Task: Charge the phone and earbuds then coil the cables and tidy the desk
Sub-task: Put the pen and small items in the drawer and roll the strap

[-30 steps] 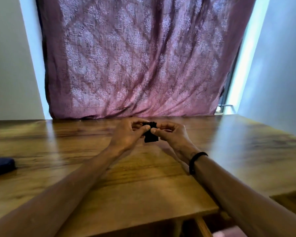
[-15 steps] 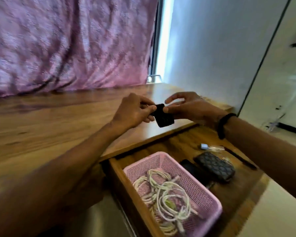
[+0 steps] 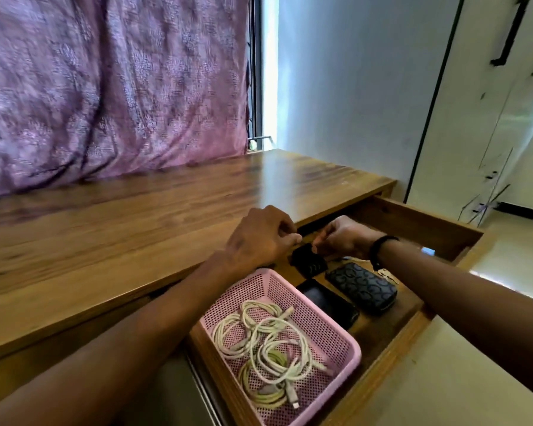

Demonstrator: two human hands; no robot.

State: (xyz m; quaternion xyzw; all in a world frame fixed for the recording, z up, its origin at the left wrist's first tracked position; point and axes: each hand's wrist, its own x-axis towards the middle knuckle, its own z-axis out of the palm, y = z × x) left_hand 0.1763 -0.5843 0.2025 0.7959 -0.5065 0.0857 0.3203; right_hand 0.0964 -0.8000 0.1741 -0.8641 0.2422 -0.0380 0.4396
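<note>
Both hands, left hand and right hand, pinch a black coiled cable with curled fingers above the open drawer, just behind the pink basket.

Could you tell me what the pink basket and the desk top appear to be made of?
Pink basket: probably moulded plastic, matte, judging by its uniform perforated mesh walls and rounded rim. Desk top: wood or wood veneer, going by the visible grain, with a glossy, reflective finish.
</note>
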